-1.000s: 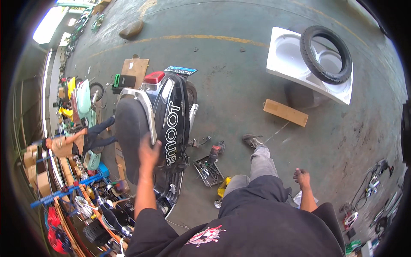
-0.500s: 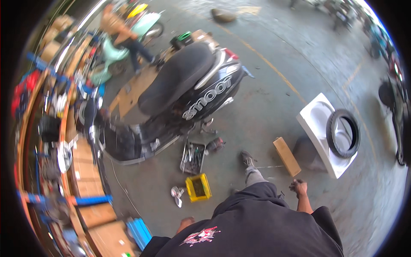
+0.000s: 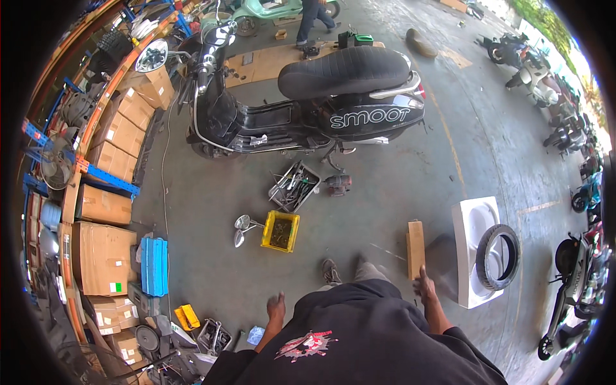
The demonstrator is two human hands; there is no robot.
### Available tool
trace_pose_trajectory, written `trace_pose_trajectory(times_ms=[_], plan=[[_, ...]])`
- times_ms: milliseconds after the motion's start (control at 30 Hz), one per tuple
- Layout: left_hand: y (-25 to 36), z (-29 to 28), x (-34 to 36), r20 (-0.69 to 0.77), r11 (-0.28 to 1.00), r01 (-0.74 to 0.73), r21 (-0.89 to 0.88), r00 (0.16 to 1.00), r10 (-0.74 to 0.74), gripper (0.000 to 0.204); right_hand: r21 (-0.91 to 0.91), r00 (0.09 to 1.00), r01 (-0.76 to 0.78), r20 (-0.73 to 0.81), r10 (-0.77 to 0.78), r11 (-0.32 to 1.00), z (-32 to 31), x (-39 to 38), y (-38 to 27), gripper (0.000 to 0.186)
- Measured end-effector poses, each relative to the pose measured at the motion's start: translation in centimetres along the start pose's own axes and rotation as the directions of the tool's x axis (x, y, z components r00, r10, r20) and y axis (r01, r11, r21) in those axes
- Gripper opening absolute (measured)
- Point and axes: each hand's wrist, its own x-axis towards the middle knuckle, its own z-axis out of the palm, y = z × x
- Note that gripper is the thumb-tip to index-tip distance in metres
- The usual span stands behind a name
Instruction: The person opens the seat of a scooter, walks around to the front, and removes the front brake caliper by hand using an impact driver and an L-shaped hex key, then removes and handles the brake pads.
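Note:
My left hand (image 3: pixel 276 304) hangs open at my side over the bare floor, holding nothing. My right hand (image 3: pixel 425 287) is open and empty, just below a long cardboard box (image 3: pixel 415 240) in the picture. A yellow crate of small parts (image 3: pixel 289 235) lies ahead, beside loose mirrors (image 3: pixel 242 226). Farther forward are a tray of tools (image 3: pixel 295 183) and a red-and-black tool or part (image 3: pixel 337 185). A black scooter (image 3: pixel 377 129) stands crosswise beyond them. To my right a tire (image 3: pixel 497 256) rests on white moulded packaging (image 3: pixel 468 218).
Shelving (image 3: pixel 106 172) with cartons (image 3: pixel 102 256) and a blue case (image 3: pixel 154 265) lines the left. Parked scooters (image 3: pixel 536 80) stand along the right. A person's legs (image 3: pixel 309 25) show beyond the scooter, near a mint scooter (image 3: pixel 256 11) and flat cardboard (image 3: pixel 253 67).
My view has swung from alongside the black scooter to facing it side-on. My left hand has left its seat and now hangs low. The other person has moved along behind it.

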Motion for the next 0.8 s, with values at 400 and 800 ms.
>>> trace_pose_trajectory(times_ms=[400, 800], plan=[[29.1, -1.9, -7.0, 0.205, 0.506, -0.812, 0.292, 0.57, 0.796, 0.078, 0.541, 0.775, -0.179, 0.592, -0.221, 0.822, 12.1, -17.1, -17.9, 0.088], [41.7, -6.3, -21.2, 0.08, 0.199, -0.097, -0.975, 0.684, 0.725, 0.074, -0.266, 0.798, 0.545, 0.456, -0.395, 0.795, 3.7, -5.8, -2.1, 0.074]])
